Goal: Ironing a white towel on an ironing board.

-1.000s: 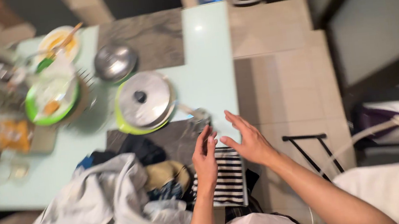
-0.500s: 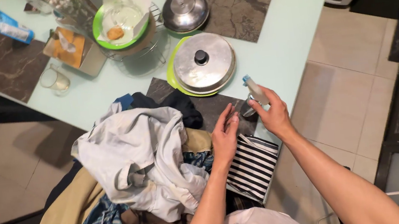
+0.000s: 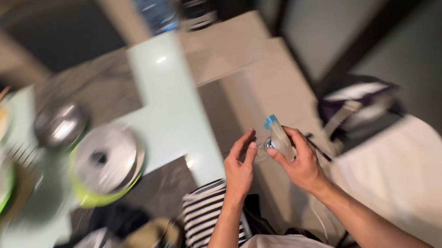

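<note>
The right hand [image 3: 302, 160] grips a small clear spray bottle [image 3: 277, 140] with a blue cap. The left hand [image 3: 239, 166], fingers loosely open, touches its base, just off the pale glossy tabletop [image 3: 168, 113].

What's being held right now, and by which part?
The right hand grips a small clear spray bottle around its body, below the blue top. The left hand reaches toward its base; actual contact cannot be told.

Only 1 view exists: a camera worn on the person's head, looking steeply down past the chest. It sits close above the left hand [image 3: 239, 167] and right hand [image 3: 298, 159], both near frame centre. The table [image 3: 176, 112] fills the left half, the tiled floor [image 3: 243, 72] the right. The frame is tilted and smeared by motion blur.
</note>
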